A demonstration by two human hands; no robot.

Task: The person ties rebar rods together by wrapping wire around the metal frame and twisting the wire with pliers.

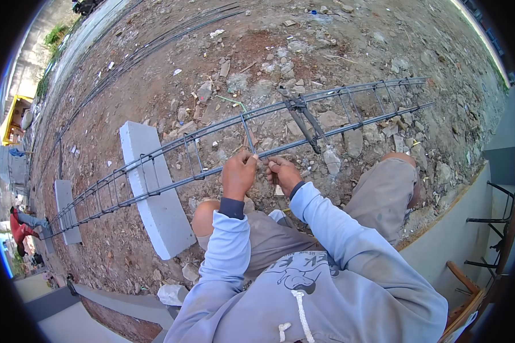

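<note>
A long rebar cage [212,172] of thin steel bars and square stirrups runs across the view in front of my knees. My left hand [238,176] is closed, fingertips pinched at the lower bar where a stirrup [248,134] meets it. Just right of it, my right hand [283,174] is also closed, thumb and fingers pressed together under the same bar. Whatever is between the fingertips of either hand is too small to make out. Pincers [306,123] with long dark handles rest across the cage, to the right of my hands.
A pale block [154,208] supports the cage at left, with another block [67,212] farther along. Loose long bars [129,63] lie on the rubble-strewn ground. A person in red [24,231] bends near the far end. A low wall [440,251] and chairs stand at right.
</note>
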